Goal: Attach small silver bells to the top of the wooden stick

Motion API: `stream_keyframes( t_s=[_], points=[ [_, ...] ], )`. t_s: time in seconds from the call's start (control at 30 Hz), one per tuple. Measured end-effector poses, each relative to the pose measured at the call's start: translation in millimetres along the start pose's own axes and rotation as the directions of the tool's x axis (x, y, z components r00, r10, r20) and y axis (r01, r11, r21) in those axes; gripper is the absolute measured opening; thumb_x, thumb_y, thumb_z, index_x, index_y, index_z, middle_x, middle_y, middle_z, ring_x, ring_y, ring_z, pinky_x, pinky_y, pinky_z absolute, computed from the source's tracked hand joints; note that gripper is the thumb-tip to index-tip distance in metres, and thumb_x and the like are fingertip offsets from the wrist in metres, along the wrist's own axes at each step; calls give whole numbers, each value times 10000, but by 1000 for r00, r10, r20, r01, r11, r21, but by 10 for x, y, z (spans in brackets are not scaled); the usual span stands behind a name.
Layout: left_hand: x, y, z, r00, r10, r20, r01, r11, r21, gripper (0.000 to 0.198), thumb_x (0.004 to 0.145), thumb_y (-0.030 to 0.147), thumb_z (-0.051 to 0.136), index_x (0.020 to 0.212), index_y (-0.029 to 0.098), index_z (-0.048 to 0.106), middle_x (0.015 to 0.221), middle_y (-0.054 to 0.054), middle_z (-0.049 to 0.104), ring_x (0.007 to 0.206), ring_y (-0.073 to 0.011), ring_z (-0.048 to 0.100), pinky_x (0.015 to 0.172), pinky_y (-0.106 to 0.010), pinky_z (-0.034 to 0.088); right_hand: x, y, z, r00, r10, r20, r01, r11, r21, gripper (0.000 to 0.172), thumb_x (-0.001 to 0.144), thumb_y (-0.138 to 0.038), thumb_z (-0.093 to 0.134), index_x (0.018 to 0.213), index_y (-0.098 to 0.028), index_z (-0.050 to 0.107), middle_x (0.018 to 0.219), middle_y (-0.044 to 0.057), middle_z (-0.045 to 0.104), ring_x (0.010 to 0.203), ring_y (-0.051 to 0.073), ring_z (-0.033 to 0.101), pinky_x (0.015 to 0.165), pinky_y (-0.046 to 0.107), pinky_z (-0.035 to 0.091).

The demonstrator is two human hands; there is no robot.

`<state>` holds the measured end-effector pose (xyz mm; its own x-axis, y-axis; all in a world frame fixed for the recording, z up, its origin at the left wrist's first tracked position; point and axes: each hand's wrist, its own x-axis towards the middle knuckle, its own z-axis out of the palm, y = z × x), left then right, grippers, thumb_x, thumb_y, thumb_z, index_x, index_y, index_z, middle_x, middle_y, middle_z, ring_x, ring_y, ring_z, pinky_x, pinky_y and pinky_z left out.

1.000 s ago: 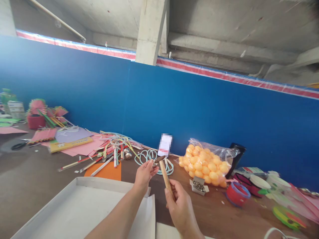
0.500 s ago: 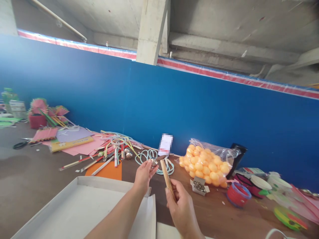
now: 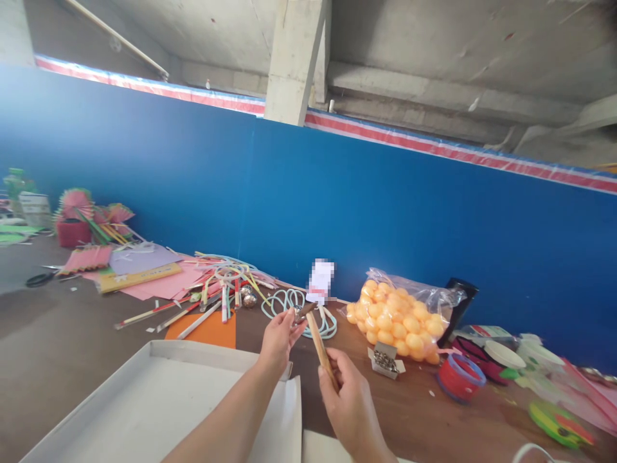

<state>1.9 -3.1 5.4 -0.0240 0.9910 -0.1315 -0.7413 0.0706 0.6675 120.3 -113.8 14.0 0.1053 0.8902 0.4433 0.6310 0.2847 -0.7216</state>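
Note:
Over the middle of the table, my left hand (image 3: 278,339) pinches a shiny silver ball (image 3: 297,314) between its fingertips. My right hand (image 3: 348,400) is wrapped round the wooden handle (image 3: 320,348) of a small hammer. The hammer's dark head (image 3: 306,311) lies across the top of the handle and points left at the ball; it seems to touch it. My left fingers hide part of the ball. Below my left forearm is a white shallow box lid (image 3: 202,354).
At the right are a bag of orange balls (image 3: 398,318), a small box of metal pieces (image 3: 385,361) and a red-and-blue roll (image 3: 461,378). Pale blue tubing (image 3: 289,299), sticks and coloured paper (image 3: 149,259) lie further left. A blue partition (image 3: 337,193) stands behind.
My right hand has shifted slightly left with the hammer, bringing its head closer over the silver ball. My left hand stays nearly in place.

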Motion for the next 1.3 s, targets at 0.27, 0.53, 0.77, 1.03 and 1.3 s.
stream_keyframes(
  t_s=[0.27,0.53,0.77,1.03,1.3],
  points=[
    [14,-4,-9,999,-8,38,11,997,-75,127,755,204,602,745,84,561,720,-66,612,668,-130,635,776,-303,526,9,8,-13,994,27,-106,-20,998,65,345,792,-353,479,1059,-149,558,857,84,658,646,161,622,576,218,500],
    [-36,25,15,993,-42,110,56,989,-133,134,712,181,650,769,68,606,749,-75,615,703,-119,614,803,-291,519,20,45,-22,991,87,-98,-79,994,81,344,792,-352,502,1082,-169,515,895,69,639,576,126,601,568,206,494],
    [-40,25,20,991,-44,128,59,992,-110,96,712,154,646,731,64,620,749,-77,618,693,-107,606,763,-246,526,26,19,-21,990,112,-82,-104,989,103,333,789,-362,496,1062,-173,523,792,35,640,499,112,568,496,197,471],
    [-9,-7,10,992,-45,119,56,994,-89,100,740,165,617,729,66,619,737,-80,617,659,-100,600,701,-230,536,25,16,-16,993,102,-60,-93,987,134,316,795,-353,489,1059,-184,525,805,29,638,493,101,557,477,183,463],
    [-20,-12,8,992,-31,119,39,997,-64,92,724,169,634,723,78,616,702,-60,606,649,-94,598,721,-234,529,3,-45,-15,996,13,-86,-6,997,80,365,791,-372,473,1060,-144,568,766,70,663,591,147,614,525,196,491]
  ],
)
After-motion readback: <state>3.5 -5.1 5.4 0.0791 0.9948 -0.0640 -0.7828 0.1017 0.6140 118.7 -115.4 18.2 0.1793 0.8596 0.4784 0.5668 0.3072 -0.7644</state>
